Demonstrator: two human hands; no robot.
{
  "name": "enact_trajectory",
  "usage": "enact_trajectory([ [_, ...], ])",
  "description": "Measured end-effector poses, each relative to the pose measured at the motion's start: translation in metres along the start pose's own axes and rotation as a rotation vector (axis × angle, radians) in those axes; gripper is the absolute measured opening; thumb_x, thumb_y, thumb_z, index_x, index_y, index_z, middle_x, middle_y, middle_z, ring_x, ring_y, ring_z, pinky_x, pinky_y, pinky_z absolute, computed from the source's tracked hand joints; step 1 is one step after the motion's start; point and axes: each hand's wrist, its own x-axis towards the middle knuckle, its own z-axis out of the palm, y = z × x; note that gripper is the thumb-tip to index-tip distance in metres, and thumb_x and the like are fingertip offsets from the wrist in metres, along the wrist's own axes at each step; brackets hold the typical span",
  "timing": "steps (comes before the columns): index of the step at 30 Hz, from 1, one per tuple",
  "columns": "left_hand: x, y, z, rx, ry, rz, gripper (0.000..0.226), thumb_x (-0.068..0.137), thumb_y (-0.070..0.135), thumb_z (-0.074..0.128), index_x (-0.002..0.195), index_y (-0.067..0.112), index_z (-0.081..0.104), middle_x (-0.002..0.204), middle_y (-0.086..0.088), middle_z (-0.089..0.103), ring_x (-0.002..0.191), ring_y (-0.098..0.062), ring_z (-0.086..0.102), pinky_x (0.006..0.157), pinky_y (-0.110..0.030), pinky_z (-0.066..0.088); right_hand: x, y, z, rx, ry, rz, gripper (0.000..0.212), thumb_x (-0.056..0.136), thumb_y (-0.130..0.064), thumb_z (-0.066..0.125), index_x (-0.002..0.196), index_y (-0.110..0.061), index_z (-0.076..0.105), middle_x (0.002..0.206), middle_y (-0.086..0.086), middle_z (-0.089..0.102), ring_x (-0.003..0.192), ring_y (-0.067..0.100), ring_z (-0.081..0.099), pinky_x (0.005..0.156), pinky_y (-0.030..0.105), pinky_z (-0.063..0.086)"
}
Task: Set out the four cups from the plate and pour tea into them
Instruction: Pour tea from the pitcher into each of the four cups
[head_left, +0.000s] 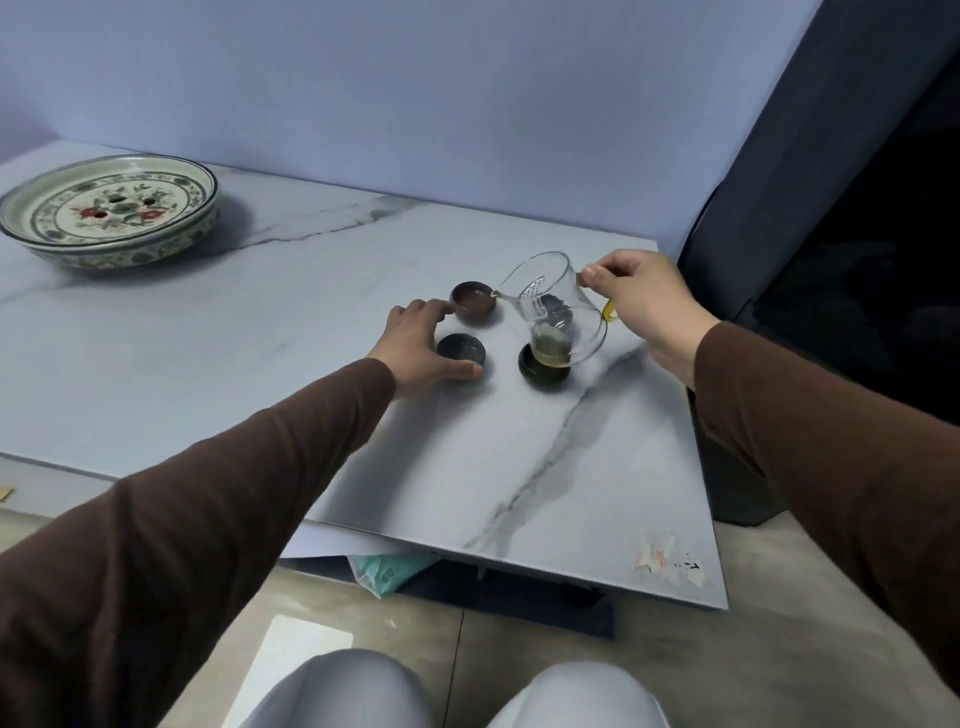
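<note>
My right hand (641, 306) grips the handle of a glass pitcher (558, 306) tilted to the left, its spout over a reddish-brown cup (475, 302). A little yellowish tea lies in the pitcher's bottom. My left hand (423, 345) rests on the table, thumb and fingers spread around a dark cup (461, 349) and reaching toward the brown one. A dark green cup (540, 370) stands under the pitcher's base. Another dark cup (557, 306) shows dimly through the glass. The painted floral plate (109, 213) stands at the far left, with nothing on it.
The marble-patterned tabletop (311, 322) ends close on the right at a dark panel (831, 208). Its front edge overhangs a tiled floor, with a teal bag (387, 569) beneath. My knees in light trousers are at the bottom.
</note>
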Motion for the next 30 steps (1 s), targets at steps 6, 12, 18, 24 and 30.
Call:
enact_trajectory([
  [6,0.041,0.038,0.001,0.064,0.059,0.165,0.071,0.073,0.047,0.075,0.133,0.02,0.05,0.125,-0.002,0.055,0.124,-0.025,0.034,0.103,-0.032,0.034,0.019,0.013,-0.033,0.006,0.114,0.01,0.016,0.093,-0.026,0.063,0.083,-0.017,0.073,0.092,0.006,0.073,0.082,0.014,0.058,0.073,0.03,0.044],
  [12,0.094,0.067,0.018,0.239,-0.071,0.23,0.075,0.075,0.053,0.072,0.138,0.022,0.047,0.129,0.002,0.057,0.125,-0.024,0.034,0.102,-0.035,0.037,0.041,0.021,-0.055,-0.194,0.162,0.0,0.021,0.09,-0.036,0.064,0.085,-0.018,0.073,0.089,0.0,0.073,0.087,0.021,0.065,0.083,0.038,0.052],
  [18,0.123,0.071,0.034,0.305,-0.221,0.163,0.083,0.068,0.06,0.074,0.139,0.026,0.048,0.131,0.004,0.054,0.127,-0.02,0.033,0.103,-0.037,0.039,0.057,0.018,-0.057,-0.46,0.146,-0.102,0.018,0.091,-0.037,0.062,0.088,-0.023,0.072,0.089,-0.006,0.065,0.089,0.017,0.058,0.073,0.026,0.037],
  [24,0.132,0.063,0.043,0.255,-0.245,0.099,0.079,0.057,0.063,0.078,0.129,0.036,0.057,0.121,-0.004,0.045,0.116,-0.024,0.046,0.101,-0.036,0.045,0.067,0.011,-0.05,-0.636,0.087,-0.217,0.018,0.091,-0.035,0.062,0.093,-0.02,0.071,0.085,-0.005,0.062,0.087,0.018,0.053,0.075,0.028,0.036],
  [30,0.131,0.064,0.044,0.223,-0.222,0.072,0.071,0.052,0.063,0.077,0.117,0.04,0.062,0.112,-0.001,0.041,0.108,-0.025,0.05,0.097,-0.038,0.049,0.069,0.003,-0.039,-0.766,0.007,-0.334,0.016,0.093,-0.031,0.061,0.096,-0.017,0.069,0.097,0.004,0.069,0.096,0.027,0.059,0.074,0.031,0.036],
])
